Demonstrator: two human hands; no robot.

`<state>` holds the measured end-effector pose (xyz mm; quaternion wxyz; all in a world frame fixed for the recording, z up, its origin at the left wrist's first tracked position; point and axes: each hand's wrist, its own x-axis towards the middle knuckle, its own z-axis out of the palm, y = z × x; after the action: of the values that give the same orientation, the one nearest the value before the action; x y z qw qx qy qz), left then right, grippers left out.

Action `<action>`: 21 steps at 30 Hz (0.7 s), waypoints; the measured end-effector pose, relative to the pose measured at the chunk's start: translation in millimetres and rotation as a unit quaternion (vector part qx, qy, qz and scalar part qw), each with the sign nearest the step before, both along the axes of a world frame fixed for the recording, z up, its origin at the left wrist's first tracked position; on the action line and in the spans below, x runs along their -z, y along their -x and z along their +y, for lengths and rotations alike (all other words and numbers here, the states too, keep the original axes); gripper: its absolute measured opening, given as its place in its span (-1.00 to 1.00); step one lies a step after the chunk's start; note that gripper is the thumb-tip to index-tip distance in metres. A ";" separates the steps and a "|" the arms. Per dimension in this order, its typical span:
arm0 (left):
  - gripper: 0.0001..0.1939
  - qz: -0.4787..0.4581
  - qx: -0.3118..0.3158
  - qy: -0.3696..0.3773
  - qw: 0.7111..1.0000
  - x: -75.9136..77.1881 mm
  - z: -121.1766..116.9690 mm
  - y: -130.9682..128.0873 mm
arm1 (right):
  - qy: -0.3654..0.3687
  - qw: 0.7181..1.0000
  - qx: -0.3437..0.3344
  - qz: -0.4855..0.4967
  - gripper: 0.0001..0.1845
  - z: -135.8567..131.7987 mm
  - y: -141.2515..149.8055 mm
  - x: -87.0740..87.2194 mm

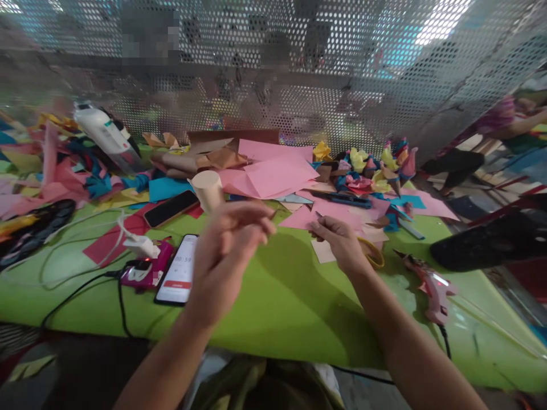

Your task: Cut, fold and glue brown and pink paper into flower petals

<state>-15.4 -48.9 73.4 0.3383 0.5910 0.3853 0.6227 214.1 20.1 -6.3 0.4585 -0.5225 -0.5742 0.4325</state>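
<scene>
My left hand (226, 250) hangs over the green table, beside a phone with a timer on its screen (182, 267) and a cream paper roll (207, 188). Its fingers are loosely bent and partly stretched, with nothing visible in them. Closed in a pinch, my right hand (335, 239) is above pink paper pieces (299, 217). A small dark tip shows at its fingertips, too small to name. Near that wrist lies a yellow tape roll (371, 253). Further right rests a pink glue gun (436, 290).
Pink sheets (277, 171) and crumpled coloured paper (64, 165) cover the back. A white bottle (105, 134) leans at left; a dark bottle (491, 242) lies at right. Cables run from a power strip (147, 270). A perforated metal panel (256, 68) stands behind.
</scene>
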 end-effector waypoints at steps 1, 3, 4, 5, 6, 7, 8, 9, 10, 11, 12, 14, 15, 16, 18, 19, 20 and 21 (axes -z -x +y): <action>-0.80 0.069 0.009 0.007 0.998 5.5 12.2 -4.7 | 0.000 1.000 -0.003 -0.003 -0.47 -0.7 0.5 -0.5; -0.73 0.202 0.016 0.036 0.979 21.5 35.5 -14.4 | -0.002 1.000 -0.008 -0.011 -0.47 -2.0 1.3 -0.9; -0.71 0.236 0.011 0.047 0.971 31.0 45.1 -18.7 | -0.003 1.000 -0.010 -0.014 -0.47 -2.6 1.6 -0.6; -0.69 0.257 0.019 0.064 0.964 40.5 52.6 -22.2 | -0.005 1.000 -0.012 -0.018 -0.46 -3.1 1.8 0.2; -0.71 0.265 0.033 0.089 0.959 49.5 58.0 -24.7 | -0.007 1.000 -0.014 -0.022 -0.47 -3.5 2.0 1.4; -0.78 0.270 0.045 0.116 0.955 57.7 61.5 -26.1 | -0.008 0.999 -0.015 -0.026 -0.47 -3.8 2.1 3.0; -0.81 0.275 0.057 0.137 0.950 64.8 63.5 -26.6 | -0.010 0.999 -0.016 -0.031 -0.48 -4.1 2.2 4.9; -0.78 0.274 0.068 0.154 0.947 70.6 64.4 -26.3 | -0.011 0.999 -0.017 -0.034 -0.50 -4.3 2.4 6.9; -0.73 0.267 0.078 0.168 0.946 75.1 64.7 -25.3 | -0.011 0.999 -0.017 -0.038 -0.50 -4.3 2.6 8.8; -0.69 0.257 0.090 0.179 0.946 78.6 64.7 -24.0 | -0.010 0.999 -0.017 -0.040 -0.51 -4.2 2.6 10.5; -0.66 0.244 0.100 0.188 0.946 81.0 64.7 -22.5 | -0.008 0.999 -0.016 -0.042 -0.50 -4.0 2.5 11.9; -0.63 0.223 0.113 0.205 0.946 84.0 64.8 -19.6 | -0.004 0.999 -0.014 -0.040 -0.47 -2.8 1.6 13.2; -0.62 0.213 0.118 0.213 0.946 84.7 65.1 -18.5 | -0.002 0.999 -0.012 -0.038 -0.46 -1.8 0.8 13.2; -0.61 0.201 0.122 0.220 0.947 85.3 65.4 -17.5 | -0.001 0.999 -0.009 -0.034 -0.44 -0.7 -0.1 12.8; -0.62 0.169 0.137 0.233 0.948 86.3 66.0 -16.0 | 0.002 1.000 -0.005 -0.027 -0.41 1.4 -1.9 11.4; -0.63 0.155 0.145 0.238 0.948 87.0 66.3 -15.5 | 0.004 1.000 -0.005 -0.025 -0.40 2.3 -2.5 10.7; -0.64 0.146 0.150 0.243 0.947 87.8 66.7 -15.0 | 0.006 1.000 -0.006 -0.023 -0.40 2.9 -2.7 10.0; -0.64 0.142 0.150 0.246 0.947 88.8 67.1 -14.7 | 0.009 1.000 -0.009 -0.022 -0.40 3.2 -2.7 9.5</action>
<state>-0.7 18.2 -15.4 0.5045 0.6227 0.4778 0.3598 216.8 23.2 -15.8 0.4375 -0.5305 -0.5849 0.4302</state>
